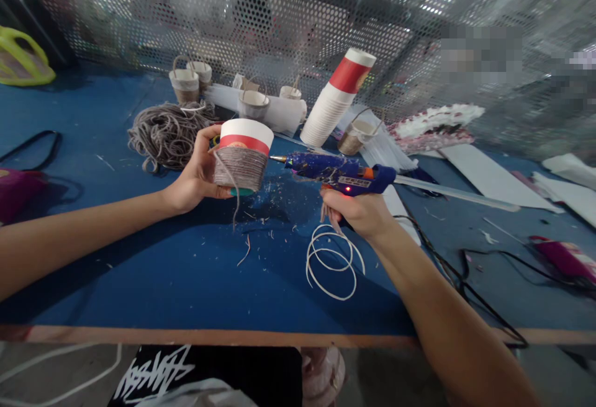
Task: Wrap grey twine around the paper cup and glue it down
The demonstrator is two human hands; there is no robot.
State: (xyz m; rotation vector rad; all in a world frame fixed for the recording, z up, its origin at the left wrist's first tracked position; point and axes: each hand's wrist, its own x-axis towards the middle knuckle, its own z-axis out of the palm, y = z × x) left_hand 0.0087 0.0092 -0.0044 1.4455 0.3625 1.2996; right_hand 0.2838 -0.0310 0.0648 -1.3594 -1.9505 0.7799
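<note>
Both hands work above the blue surface (pixel 186 283) in the head view. Left hand (pixel 198 174) is curled around a paper cup (pixel 243 156) tilted on its side, its lower part wrapped in grey cord, a loose end dangling. Right hand (pixel 361 211) is closed on the grip of a blue glue gun (pixel 338 171), its nozzle just beside the cup. White coiled cord (pixel 331 264) lies below; a grey cord bundle (pixel 165 134) and stacked cups (pixel 336 100) sit behind.
</note>
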